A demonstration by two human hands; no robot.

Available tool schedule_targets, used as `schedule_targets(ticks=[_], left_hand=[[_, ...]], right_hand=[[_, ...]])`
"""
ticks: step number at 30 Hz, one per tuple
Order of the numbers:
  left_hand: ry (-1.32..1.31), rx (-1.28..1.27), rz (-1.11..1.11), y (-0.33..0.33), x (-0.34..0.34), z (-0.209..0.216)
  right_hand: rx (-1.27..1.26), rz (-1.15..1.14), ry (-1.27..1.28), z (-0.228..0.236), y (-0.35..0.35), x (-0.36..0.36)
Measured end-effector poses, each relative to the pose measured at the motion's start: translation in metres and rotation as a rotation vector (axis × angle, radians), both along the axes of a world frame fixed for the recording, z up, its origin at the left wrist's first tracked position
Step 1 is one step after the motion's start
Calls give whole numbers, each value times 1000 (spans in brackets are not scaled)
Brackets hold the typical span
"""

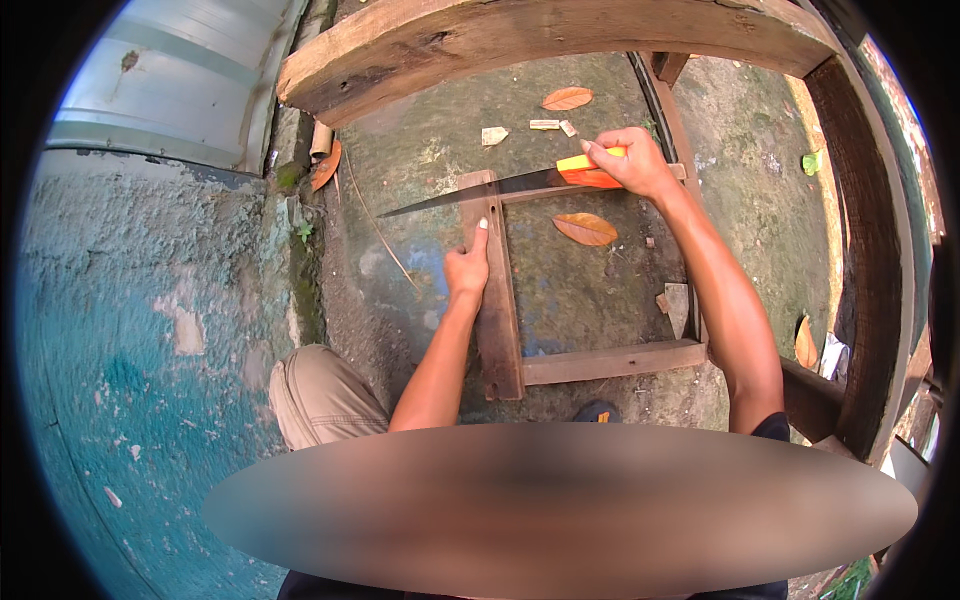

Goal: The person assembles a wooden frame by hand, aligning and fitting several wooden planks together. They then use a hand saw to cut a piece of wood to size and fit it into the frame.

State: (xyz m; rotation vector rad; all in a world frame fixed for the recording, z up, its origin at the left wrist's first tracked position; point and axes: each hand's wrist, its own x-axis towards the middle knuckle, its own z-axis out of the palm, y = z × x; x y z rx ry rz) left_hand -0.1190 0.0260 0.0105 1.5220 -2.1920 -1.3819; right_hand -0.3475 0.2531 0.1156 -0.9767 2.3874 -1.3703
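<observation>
My right hand (630, 162) is closed round the yellow and orange handle of a handsaw (520, 182). Its dark blade reaches left across the far end of an upright plank in a wooden frame (503, 300), and the tip sticks out past the plank. My left hand (468, 262) grips that same plank just below the blade, thumb lying along the top face; its other fingers are mostly hidden at the plank's side. Rails join the plank to the right at its far and near ends. Whether the teeth have cut into the wood cannot be made out.
A thick wooden beam (560, 45) spans the far side, joined to a heavy post (880, 250) at right. A peeling blue wall (150, 330) runs along the left. Dry leaves (585, 229) and small wood offcuts (494, 135) lie on the concrete.
</observation>
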Motion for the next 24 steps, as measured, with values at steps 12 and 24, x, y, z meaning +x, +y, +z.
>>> schedule_targets(ticks=[12,24], left_hand=[[34,-11,-12,7,0,12],[17,-87,-14,-3,4,1]], right_hand=[[112,16,48,25,-6,0],[97,-2,77,35,4,-17]])
